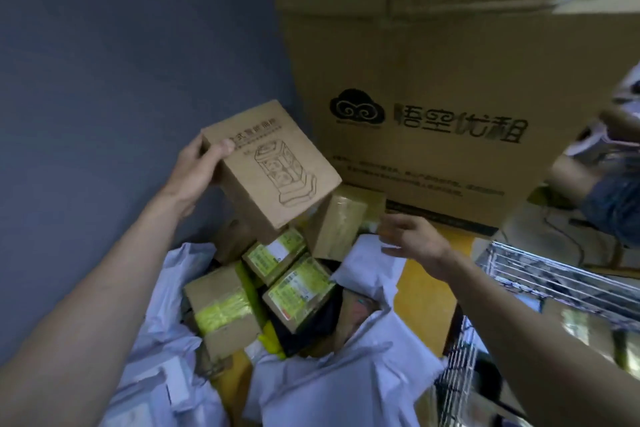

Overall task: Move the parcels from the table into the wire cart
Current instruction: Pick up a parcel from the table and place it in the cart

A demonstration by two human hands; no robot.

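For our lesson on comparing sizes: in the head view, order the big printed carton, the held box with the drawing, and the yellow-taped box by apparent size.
1. Big printed carton, clearly largest.
2. Held box with the drawing.
3. Yellow-taped box; it looks close to the held box, which is raised nearer the camera, so this order is unsure.

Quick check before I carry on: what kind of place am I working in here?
Probably a parcel sorting or storage room: a heap of taped boxes and white mailer bags, big stacked cartons behind, and a wire cart at the right.
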